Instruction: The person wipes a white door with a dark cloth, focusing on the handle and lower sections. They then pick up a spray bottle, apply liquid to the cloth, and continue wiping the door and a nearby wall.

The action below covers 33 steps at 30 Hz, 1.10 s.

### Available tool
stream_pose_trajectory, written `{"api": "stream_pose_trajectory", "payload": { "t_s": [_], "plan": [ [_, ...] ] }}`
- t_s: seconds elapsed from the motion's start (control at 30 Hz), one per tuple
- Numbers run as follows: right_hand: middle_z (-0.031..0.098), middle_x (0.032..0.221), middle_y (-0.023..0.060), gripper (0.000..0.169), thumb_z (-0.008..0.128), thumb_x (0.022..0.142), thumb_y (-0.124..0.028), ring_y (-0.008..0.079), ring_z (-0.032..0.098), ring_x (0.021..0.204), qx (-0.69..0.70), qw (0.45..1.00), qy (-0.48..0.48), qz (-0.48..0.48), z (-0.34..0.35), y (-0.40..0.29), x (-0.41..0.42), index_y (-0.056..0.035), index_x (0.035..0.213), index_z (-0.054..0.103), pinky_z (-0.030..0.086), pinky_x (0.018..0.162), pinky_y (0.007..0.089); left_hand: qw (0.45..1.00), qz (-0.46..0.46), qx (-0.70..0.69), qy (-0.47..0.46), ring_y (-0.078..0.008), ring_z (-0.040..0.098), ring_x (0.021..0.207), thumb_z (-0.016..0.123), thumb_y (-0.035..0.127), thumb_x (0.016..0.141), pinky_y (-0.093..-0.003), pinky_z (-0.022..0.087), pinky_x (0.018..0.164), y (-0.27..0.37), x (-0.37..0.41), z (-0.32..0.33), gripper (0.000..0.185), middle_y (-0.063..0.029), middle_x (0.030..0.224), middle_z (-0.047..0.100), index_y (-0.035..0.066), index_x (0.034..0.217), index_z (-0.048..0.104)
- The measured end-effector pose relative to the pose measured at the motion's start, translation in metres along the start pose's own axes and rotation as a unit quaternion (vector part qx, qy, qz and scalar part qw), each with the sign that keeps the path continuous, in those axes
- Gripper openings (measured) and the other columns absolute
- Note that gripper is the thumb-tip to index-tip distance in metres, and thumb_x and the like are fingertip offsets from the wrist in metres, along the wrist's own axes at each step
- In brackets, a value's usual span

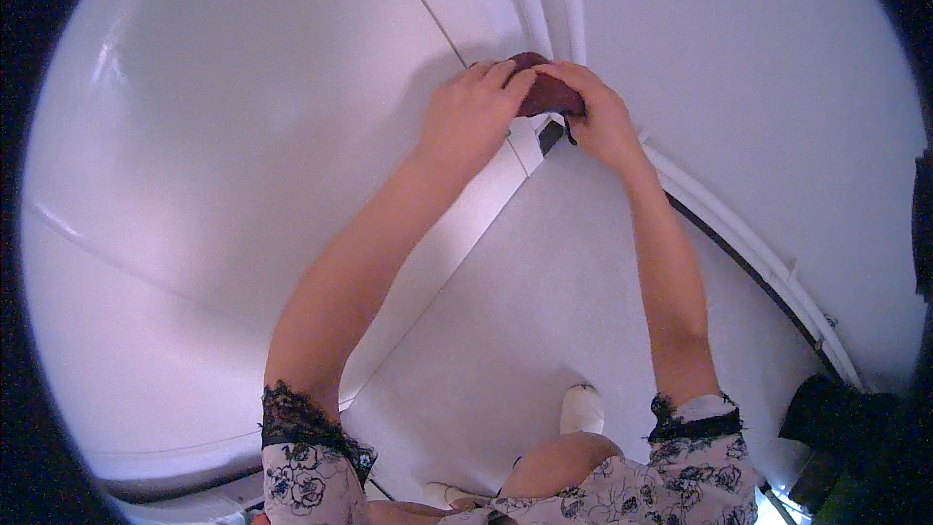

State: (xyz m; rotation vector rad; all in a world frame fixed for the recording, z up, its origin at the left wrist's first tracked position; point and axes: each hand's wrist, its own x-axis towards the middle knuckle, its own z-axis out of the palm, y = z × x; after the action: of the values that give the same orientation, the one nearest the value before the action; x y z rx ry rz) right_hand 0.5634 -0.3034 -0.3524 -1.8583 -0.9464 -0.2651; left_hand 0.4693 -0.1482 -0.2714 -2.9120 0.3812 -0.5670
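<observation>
Both my hands are raised at the top middle, at a corner where pale panels meet. My left hand (477, 106) rests its fingers on the left part of a dark maroon object (547, 95), which looks like cloth or a soft pouch. On its right side, my right hand (598, 109) grips the same object. A thin dark strap or cord hangs from it beside my right palm. What it is exactly cannot be told, since my fingers cover part of it.
A large glossy white panel (219, 160) fills the left. White pipes (543, 0) run up from the corner. On the right, a white curved rail (758, 248) runs along the wall's foot. Below lies a grey floor (496, 292); dark items (831, 415) stand at lower right.
</observation>
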Motion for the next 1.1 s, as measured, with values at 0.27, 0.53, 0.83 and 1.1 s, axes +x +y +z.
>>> {"api": "stream_pose_trajectory", "payload": {
  "t_s": [0.27,0.53,0.83,1.1],
  "plan": [
    [0.045,0.131,0.0144,0.066,0.050,0.064,0.018,0.0318,0.042,0.122,0.076,0.969,0.226,0.060,0.084,0.030,-0.059,-0.0127,0.122,0.052,0.033,0.103,0.0361,0.975,0.089,0.190,0.077,-0.0270,0.050,0.113,0.051,0.017,0.076,-0.0399,0.040,0.097,0.029,-0.006,0.066,0.030,-0.0109,0.114,0.058,0.007,0.103,0.060],
    [0.041,0.135,0.0119,0.052,0.052,0.077,0.010,0.0240,0.038,0.126,0.421,0.871,0.222,0.122,0.173,0.013,-0.082,-0.0091,0.126,0.049,0.032,0.104,0.0339,0.936,0.118,0.330,-0.007,-0.0324,0.046,0.118,0.049,0.016,0.076,-0.0434,0.029,0.106,0.022,-0.064,0.101,0.040,-0.0229,0.117,0.055,-0.007,0.107,0.058],
    [0.040,0.136,0.0137,0.048,0.054,0.082,0.002,0.0266,0.039,0.125,0.187,0.956,0.125,0.189,0.184,0.026,-0.151,-0.0112,0.128,0.047,0.033,0.104,0.0333,0.909,0.170,0.359,-0.128,-0.0312,0.045,0.117,0.049,0.017,0.080,-0.0449,0.021,0.109,0.046,-0.098,0.121,0.040,-0.0169,0.116,0.057,-0.005,0.114,0.056],
    [0.040,0.137,0.0128,0.049,0.049,0.084,0.004,0.0254,0.038,0.126,0.386,0.867,0.192,0.252,0.233,0.028,-0.185,-0.0103,0.131,0.043,0.029,0.105,0.0330,0.930,0.200,0.282,-0.124,-0.0291,0.045,0.117,0.050,0.016,0.076,-0.0438,0.023,0.109,0.043,-0.122,0.160,0.041,-0.0181,0.117,0.055,-0.006,0.111,0.057]
  ]
}}
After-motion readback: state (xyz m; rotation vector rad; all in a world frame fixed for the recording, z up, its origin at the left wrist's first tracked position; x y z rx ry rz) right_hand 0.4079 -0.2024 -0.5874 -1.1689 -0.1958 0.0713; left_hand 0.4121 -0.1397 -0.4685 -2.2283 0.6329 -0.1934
